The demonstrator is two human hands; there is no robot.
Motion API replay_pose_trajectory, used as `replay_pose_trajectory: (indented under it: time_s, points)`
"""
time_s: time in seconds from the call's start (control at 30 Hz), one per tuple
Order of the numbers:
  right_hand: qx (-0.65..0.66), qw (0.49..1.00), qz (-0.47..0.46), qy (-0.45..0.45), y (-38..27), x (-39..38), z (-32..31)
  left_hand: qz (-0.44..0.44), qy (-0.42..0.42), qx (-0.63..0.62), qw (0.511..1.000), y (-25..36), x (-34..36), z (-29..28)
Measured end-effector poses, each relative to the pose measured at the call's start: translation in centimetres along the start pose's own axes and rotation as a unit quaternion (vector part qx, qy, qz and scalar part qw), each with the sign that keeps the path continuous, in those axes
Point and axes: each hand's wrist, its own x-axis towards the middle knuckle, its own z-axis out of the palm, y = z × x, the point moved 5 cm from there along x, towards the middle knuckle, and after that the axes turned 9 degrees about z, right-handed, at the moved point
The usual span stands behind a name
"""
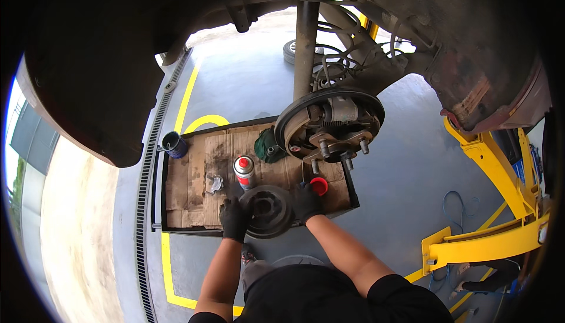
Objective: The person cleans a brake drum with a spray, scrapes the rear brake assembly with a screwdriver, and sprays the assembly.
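A dark round brake drum (pixel 268 224) is between my black-gloved hands, over the near edge of the cardboard-lined tray (pixel 185 190). My left hand (pixel 235 218) is closed at the drum's left rim. At the right rim my right hand (pixel 306 203) is closed too, its fingers partly hidden. A thin metal shaft (pixel 303 171) stands just beyond those fingertips; whether they touch it I cannot tell. Close to my right hand sits a red cup or cap (pixel 319 186). A red-capped spray can (pixel 244 172) stands beyond the drum. Above the tray's far right hangs the exposed wheel hub (pixel 335 140), with studs and brake parts showing.
Crumpled foil-like scrap (pixel 215 183), a dark blue can (pixel 174 145) and a green cloth (pixel 268 146) are on the tray. A strut (pixel 306 46) and the car's underside hang overhead. Yellow lift arms (pixel 494 243) stand at right. A wheel (pixel 292 51) lies farther off.
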Motion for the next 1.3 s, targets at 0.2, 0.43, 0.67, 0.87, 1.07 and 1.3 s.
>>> replay_pose_trajectory:
  time_s: [0.2,0.43,0.67,0.87,1.07,1.3]
  points:
    - [0.021,0.963,0.072,-0.257,-0.5,-0.4,-3.2,0.281,0.048,-0.151,0.947,9.4,-0.6,-6.5]
    - [0.342,0.933,-0.104,-0.031,-1.2,-7.4,-17.9,0.343,0.145,-0.198,0.907,13.2,-0.2,-10.5]
    - [0.382,0.848,-0.265,0.254,-1.1,-10.9,-42.6,0.625,0.193,-0.228,0.721,26.2,2.4,-25.1]
    - [0.4,0.814,-0.263,0.33,-0.8,-7.2,-45.7,0.641,0.233,-0.227,0.695,29.4,6.9,-29.2]
    - [0.256,0.845,-0.261,0.391,-1.6,-15.0,-42.8,0.583,0.288,-0.239,0.721,27.4,2.7,-24.1]
    - [0.232,0.824,-0.224,0.466,-1.6,-13.8,-36.2,0.53,0.397,-0.195,0.724,27.6,3.2,-20.1]
